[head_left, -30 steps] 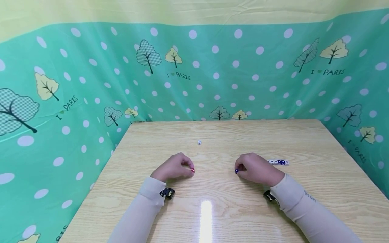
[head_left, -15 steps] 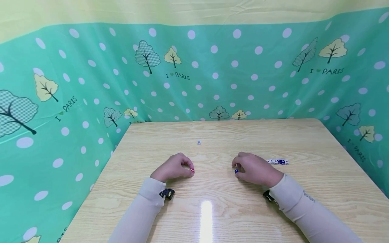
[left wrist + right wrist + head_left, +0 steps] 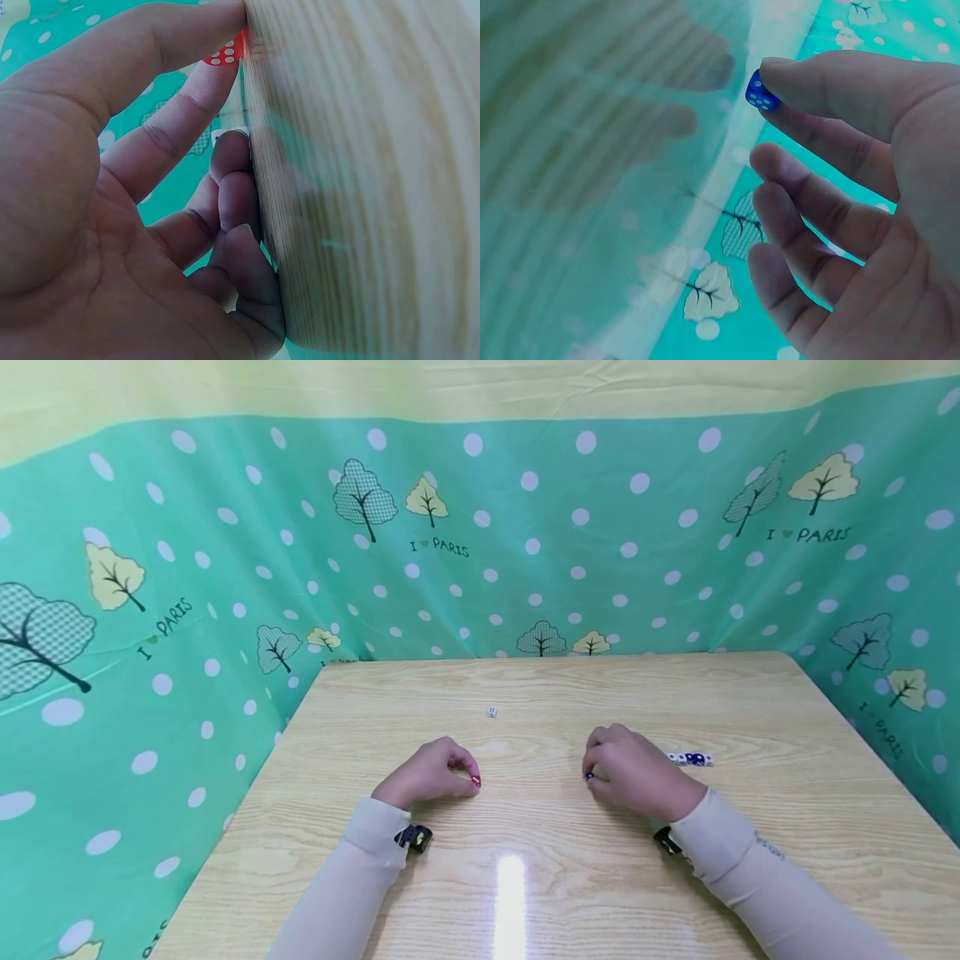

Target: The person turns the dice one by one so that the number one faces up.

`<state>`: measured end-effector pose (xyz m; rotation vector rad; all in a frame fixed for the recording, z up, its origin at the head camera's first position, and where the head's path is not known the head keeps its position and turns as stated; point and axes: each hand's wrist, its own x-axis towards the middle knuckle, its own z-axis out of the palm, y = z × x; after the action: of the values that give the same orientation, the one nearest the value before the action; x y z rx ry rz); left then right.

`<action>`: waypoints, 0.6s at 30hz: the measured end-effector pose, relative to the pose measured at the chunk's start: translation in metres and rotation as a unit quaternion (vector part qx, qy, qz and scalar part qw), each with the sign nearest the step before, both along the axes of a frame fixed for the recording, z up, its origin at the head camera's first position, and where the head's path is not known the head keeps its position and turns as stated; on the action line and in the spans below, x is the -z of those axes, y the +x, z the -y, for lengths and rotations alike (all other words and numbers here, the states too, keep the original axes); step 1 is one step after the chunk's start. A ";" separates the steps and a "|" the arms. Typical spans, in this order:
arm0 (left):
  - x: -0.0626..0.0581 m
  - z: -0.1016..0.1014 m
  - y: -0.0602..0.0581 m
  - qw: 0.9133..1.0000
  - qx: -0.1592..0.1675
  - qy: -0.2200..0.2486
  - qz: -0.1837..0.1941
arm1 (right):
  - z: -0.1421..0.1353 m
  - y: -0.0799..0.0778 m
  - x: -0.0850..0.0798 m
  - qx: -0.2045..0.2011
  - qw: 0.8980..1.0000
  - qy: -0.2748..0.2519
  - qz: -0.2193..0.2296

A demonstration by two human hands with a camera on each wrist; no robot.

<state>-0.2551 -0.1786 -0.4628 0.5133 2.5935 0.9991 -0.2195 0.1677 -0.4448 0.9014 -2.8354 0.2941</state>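
Observation:
A red die (image 3: pixel 225 54) with white pips is pinched between thumb and index finger of my left hand (image 3: pixel 430 771), down at the tabletop. Its other fingers curl against the wood in the left wrist view. My right hand (image 3: pixel 636 774) pinches a blue die (image 3: pixel 760 93) between thumb and index finger; in the right wrist view that die is off the table, the remaining fingers loosely bent. Just beyond the right hand lies a row of white and blue dice (image 3: pixel 692 759), its left end partly hidden by the hand.
One white die (image 3: pixel 492 712) sits alone farther back on the wooden table (image 3: pixel 405 693). Green patterned cloth (image 3: pixel 540 568) hangs along the back and both sides of the table. A bright light reflection (image 3: pixel 510 902) shows on the near tabletop.
The right fingers parted around the blue die half a second ago; now they pinch it and have lifted it slightly, moving a little right and away. The left hand keeps its place with the red die.

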 end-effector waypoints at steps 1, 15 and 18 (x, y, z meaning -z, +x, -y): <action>0.000 0.000 0.000 1.000 0.000 0.000 0.001 | -0.002 -0.001 0.000 0.004 1.000 0.000 -0.003; -0.001 -0.001 0.000 1.000 -0.003 -0.001 0.002 | -0.047 -0.004 0.000 0.050 0.999 0.003 -0.013; -0.001 -0.001 0.000 1.000 -0.001 0.000 0.002 | -0.055 -0.005 0.002 0.059 0.998 0.003 -0.006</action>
<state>-0.2555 -0.1777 -0.4622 0.5083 2.5902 1.0008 -0.2240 0.2223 -0.4466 0.7302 -2.8650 0.2644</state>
